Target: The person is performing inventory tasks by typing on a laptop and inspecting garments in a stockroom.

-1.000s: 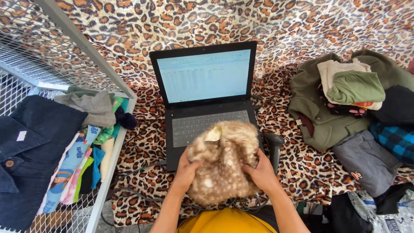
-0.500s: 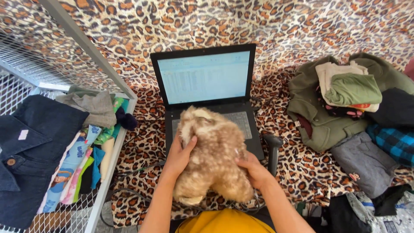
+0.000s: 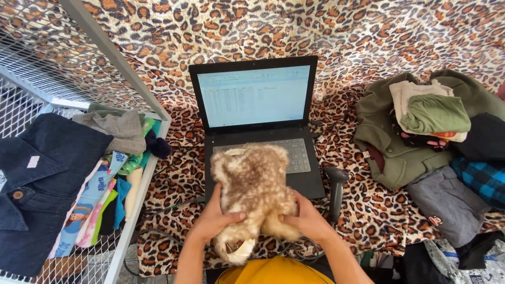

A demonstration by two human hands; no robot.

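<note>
A fluffy tan garment with white spots (image 3: 255, 184) is held over the front of an open black laptop (image 3: 258, 113). My left hand (image 3: 213, 218) grips its lower left side, thumb pressed into the fur. My right hand (image 3: 305, 218) grips its lower right side. The garment covers part of the keyboard, and a furry cuff with a pale lining hangs down between my hands. The laptop screen shows a spreadsheet.
A leopard-print cloth (image 3: 368, 37) covers the surface. A black handheld scanner (image 3: 335, 189) stands right of the laptop. A pile of folded clothes (image 3: 426, 137) lies at right. A white wire rack (image 3: 68, 68) at left holds a dark denim garment (image 3: 37, 184) and colourful clothes.
Both hands have shifted the fluffy garment: it was turned and raised toward the screen, then drawn back and lowered, with the hands now gripping its lower edge closer together.
</note>
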